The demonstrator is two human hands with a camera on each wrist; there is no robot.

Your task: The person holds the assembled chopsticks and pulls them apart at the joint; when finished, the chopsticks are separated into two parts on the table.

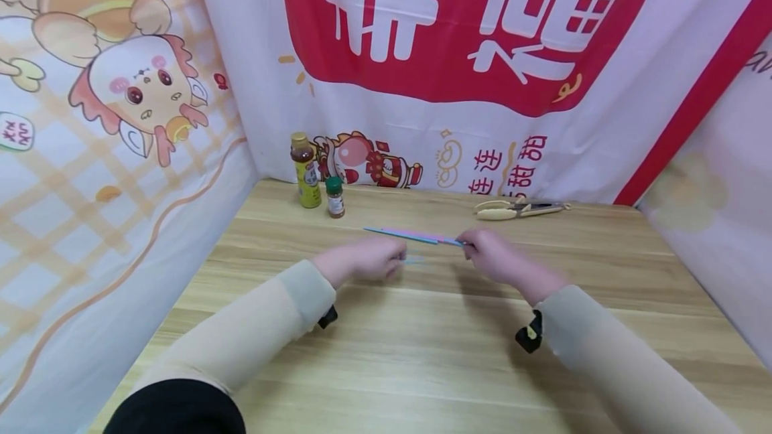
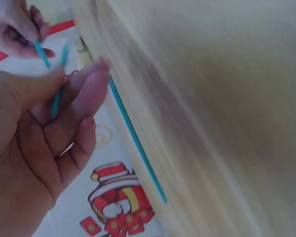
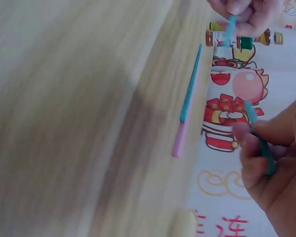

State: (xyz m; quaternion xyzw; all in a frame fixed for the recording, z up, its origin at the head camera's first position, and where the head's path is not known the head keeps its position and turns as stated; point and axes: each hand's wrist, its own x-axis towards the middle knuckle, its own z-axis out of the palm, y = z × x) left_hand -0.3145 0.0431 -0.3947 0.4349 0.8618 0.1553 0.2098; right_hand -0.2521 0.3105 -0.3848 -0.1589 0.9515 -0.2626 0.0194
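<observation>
My left hand (image 1: 375,258) pinches a thin light-blue stick (image 2: 56,101) between thumb and fingers, and its short end pokes out to the right in the head view. To the right, my right hand (image 1: 496,256) pinches another teal stick (image 3: 264,153), partly hidden by the fingers. Just beyond the hands, a long tapered teal stick (image 3: 191,89) lies on the table alongside a pink one (image 3: 179,140). They look like chopsticks. Both hands are somewhat blurred, and a gap separates them.
A yellow-labelled bottle (image 1: 307,176) and a small green-capped jar (image 1: 334,198) stand at the back left of the wooden table (image 1: 422,367). Beige-tipped tongs (image 1: 519,209) lie at the back right. Printed cloth (image 1: 253,86) hangs behind and on both sides.
</observation>
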